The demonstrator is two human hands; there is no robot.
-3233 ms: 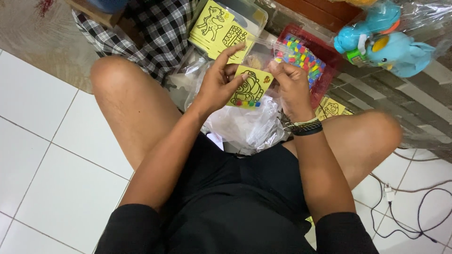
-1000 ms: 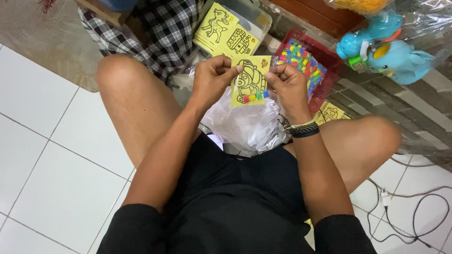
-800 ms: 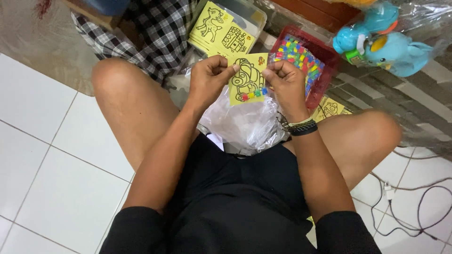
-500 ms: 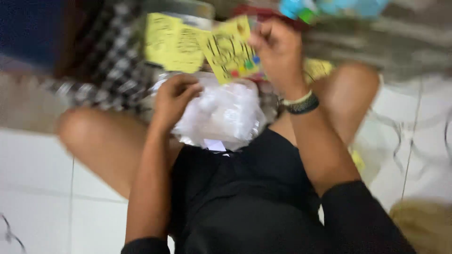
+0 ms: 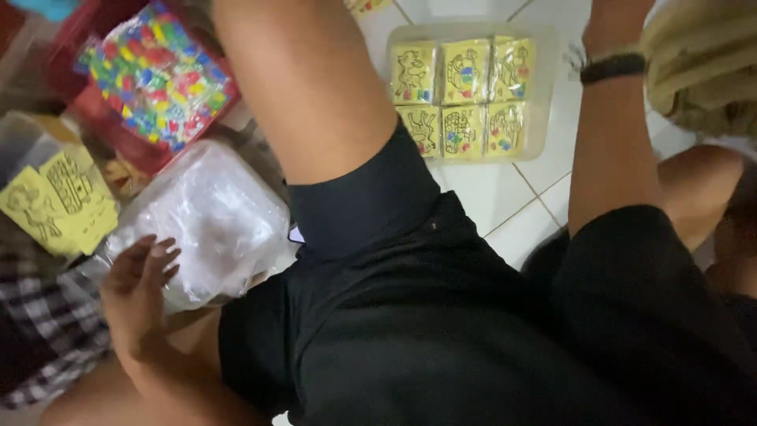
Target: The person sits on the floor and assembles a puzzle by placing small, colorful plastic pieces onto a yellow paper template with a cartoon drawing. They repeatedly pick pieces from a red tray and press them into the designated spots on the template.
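My left hand lies flat with fingers spread on a crumpled clear plastic bag beside my thigh. My right arm reaches far out over the white tiles; a black wristband shows, and only the heel of my right hand is in view, its fingers cut off by the top edge. Just left of that wrist stands a clear plastic tray on the floor, filled with yellow picture cards in two rows of three.
A red box of small coloured pieces sits at the upper left. Loose yellow cards lie by a checked cloth. A tan woven thing fills the top right. My legs in black shorts cross the middle.
The view has swung to the right. My left hand let go of the yellow card and dropped onto the plastic bag. My right arm carried the card away and now stretches beside the tray.
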